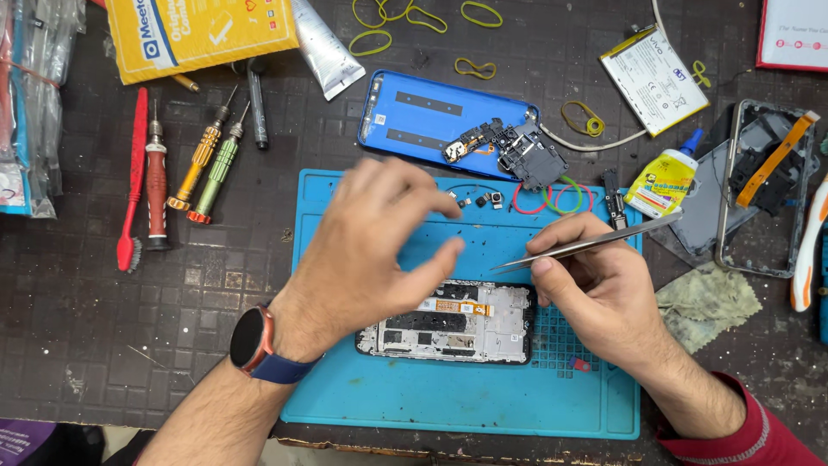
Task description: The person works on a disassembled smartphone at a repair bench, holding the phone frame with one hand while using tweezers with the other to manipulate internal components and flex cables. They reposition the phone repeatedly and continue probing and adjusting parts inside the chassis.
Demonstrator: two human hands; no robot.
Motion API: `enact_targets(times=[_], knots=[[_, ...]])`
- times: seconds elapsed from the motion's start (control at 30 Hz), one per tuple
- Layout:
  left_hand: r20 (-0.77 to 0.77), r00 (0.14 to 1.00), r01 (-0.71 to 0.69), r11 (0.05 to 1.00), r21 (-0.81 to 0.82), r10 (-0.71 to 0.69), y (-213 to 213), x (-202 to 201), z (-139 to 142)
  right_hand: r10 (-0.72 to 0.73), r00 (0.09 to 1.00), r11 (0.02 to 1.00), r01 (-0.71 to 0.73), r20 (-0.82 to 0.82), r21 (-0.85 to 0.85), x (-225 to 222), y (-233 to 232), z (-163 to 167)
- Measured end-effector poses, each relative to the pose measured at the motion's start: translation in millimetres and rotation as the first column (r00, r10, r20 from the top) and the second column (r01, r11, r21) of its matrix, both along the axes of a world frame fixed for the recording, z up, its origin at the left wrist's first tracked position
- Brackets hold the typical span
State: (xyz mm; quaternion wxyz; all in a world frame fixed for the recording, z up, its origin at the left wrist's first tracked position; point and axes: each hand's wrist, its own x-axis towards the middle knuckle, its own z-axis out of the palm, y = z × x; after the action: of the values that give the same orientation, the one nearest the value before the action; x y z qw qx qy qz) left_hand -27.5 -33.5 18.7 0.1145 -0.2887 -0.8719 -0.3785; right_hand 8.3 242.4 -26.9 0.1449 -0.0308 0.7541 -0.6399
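Opened black smartphone with exposed silver frame (pixel 448 321) lies on blue rubber work mat (pixel 414 397). Left hand (pixel 371 250) hovers above phone, fingers spread, empty. Right hand (pixel 595 289) pinches slim steel tweezers (pixel 586 243), tips closed, beside phone's right end.

Bright, even overhead light; shadows soft and short under both hands. Left hand (pixel 371 250) motion-blurred, fingers (pixel 405 185) smeared. Mild glare on tweezers (pixel 586 244) and silver tube (pixel 326 45). Dark counter (pixel 78 319) sharp; slight bending toward frame edges.
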Motion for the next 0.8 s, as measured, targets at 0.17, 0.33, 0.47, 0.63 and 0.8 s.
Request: enact_targets(times=[0.17,0.33,0.47,0.63,0.8], knots=[[0.088,0.979,0.188,0.981,-0.038,-0.184,2,3,0,0.001,1.0,1.0,-0.001,0.002,0.031,0,-2,2],[0.084,0.967,0.245,0.968,-0.054,-0.24,0,3,-1,0.02,1.0,1.0,-0.02,0.004,0.006,1,-3,3],[0.054,0.964,0.266,0.961,-0.082,-0.262,0,2,-5,0.043,0.999,0.999,-0.043,-0.006,-0.025,1,-3,3],[0.086,0.951,0.303,0.949,-0.086,-0.296,3,5,-11,0.053,0.998,0.999,-0.054,-0.023,-0.006,0,-3,4],[0.065,0.955,0.295,0.952,-0.083,-0.291,8,7,-15,0.066,0.997,0.998,-0.065,-0.042,0.018,0,-3,3]])
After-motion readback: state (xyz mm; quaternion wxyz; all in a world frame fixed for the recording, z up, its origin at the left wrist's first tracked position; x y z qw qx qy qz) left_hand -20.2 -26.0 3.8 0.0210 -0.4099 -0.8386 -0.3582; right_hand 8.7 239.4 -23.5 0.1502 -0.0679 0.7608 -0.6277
